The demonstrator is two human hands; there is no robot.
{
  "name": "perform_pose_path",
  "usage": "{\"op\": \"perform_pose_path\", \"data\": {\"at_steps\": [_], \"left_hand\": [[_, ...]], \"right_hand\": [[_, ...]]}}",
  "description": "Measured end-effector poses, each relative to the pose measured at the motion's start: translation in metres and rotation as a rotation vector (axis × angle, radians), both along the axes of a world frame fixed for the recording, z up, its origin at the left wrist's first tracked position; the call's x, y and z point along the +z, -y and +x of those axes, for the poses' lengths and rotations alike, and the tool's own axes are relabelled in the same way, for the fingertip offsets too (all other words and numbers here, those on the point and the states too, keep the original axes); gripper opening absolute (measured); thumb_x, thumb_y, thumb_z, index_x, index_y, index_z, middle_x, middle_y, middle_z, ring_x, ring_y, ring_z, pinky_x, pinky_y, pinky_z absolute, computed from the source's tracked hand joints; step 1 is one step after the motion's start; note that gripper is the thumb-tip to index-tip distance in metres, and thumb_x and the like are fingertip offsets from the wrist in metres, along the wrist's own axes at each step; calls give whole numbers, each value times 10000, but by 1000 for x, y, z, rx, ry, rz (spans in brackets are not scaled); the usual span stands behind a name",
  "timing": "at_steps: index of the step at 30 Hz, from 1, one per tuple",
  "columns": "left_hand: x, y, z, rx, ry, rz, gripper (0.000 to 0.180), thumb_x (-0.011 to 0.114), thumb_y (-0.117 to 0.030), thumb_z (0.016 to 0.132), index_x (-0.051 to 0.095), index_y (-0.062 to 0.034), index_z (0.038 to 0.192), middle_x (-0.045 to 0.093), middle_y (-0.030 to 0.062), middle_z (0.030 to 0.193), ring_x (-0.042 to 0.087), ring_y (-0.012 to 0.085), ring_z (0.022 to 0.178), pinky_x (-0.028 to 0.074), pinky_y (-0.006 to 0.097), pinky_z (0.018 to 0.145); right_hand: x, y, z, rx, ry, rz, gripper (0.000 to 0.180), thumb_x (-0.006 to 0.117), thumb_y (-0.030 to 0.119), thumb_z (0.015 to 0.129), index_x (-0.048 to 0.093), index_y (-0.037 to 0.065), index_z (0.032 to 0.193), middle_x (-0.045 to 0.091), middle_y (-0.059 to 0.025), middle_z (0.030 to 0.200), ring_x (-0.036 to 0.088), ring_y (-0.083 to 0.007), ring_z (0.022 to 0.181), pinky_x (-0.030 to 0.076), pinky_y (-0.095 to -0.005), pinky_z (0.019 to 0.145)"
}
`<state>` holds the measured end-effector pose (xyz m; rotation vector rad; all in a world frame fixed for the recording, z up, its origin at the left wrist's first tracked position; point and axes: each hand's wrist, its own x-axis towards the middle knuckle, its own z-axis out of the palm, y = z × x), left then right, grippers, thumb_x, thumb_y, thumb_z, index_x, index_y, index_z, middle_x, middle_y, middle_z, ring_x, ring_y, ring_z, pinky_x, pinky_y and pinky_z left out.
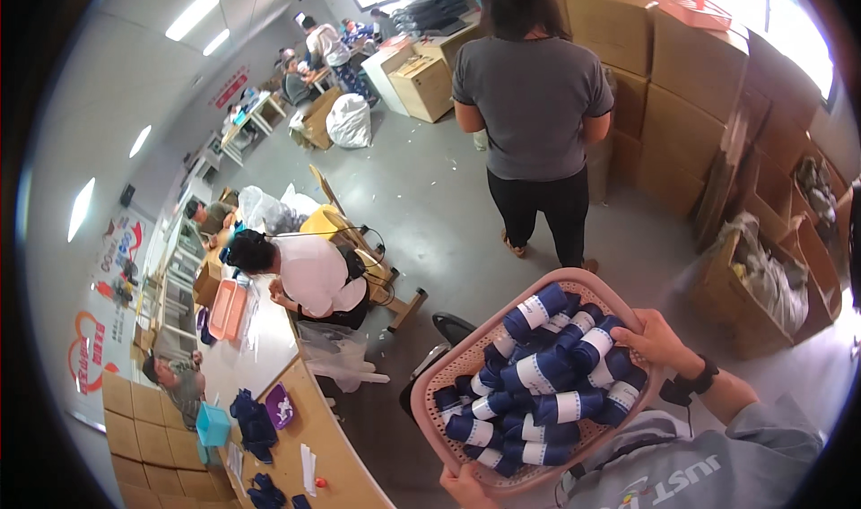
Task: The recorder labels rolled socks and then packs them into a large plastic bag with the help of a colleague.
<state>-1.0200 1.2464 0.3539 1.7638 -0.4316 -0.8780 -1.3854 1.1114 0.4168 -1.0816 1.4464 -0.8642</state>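
Note:
A pink plastic basket (434, 424) with perforated walls is held in front of me, tilted in the view. It is heaped with several navy rolled cloth bundles (538, 373), each wrapped in a white paper band. My right hand (662, 340) grips the basket's right rim, with the thumb over the edge beside the rolls. At the near left corner, my left hand (464, 487) is closed on the rim; part of it is cut off by the lower edge of the view.
Ahead stands a person (534, 105) in a grey shirt, back turned. Stacked cartons (691, 87) line the right, with an open carton (749, 280) of plastic bags. At left, a person in white (309, 271) leans over a long worktable (327, 446) holding navy cloth and trays.

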Motion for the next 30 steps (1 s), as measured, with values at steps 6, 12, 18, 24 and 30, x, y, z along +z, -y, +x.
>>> {"op": "perform_pose_path", "data": {"at_steps": [6,12,18,24,30], "left_hand": [[31,114,-45,87,-51,7,337,699,-205,914,650,107,1032,628,44,816,513,166,707,440,327,654],[34,231,-55,63,74,87,326,737,-133,884,649,119,1072,640,46,849,531,149,709,460,316,653],[46,316,-41,181,36,141,378,764,-169,865,651,103,1102,639,40,848,531,150,715,459,323,643],[44,404,-39,307,106,62,324,725,-237,900,656,74,959,554,-4,694,485,115,603,385,304,531],[36,502,-31,387,94,54,322,678,-270,937,651,48,892,542,-4,663,478,107,574,363,293,507]], "right_hand": [[14,134,-20,80,3,67,398,799,312,841,632,-21,979,584,1,630,520,-55,463,417,-215,417],[24,258,-6,171,-23,-54,394,850,238,785,643,-16,1005,615,1,690,517,-42,500,425,-215,447],[28,380,18,257,4,38,402,827,271,812,651,-7,1043,608,9,701,503,-41,501,423,-221,449],[5,506,43,368,70,-4,381,710,339,918,663,-20,1036,623,9,743,532,-36,603,454,-221,535],[-3,638,68,443,271,224,326,619,292,978,670,-17,1072,641,-3,881,549,-66,770,477,-230,693]]}}
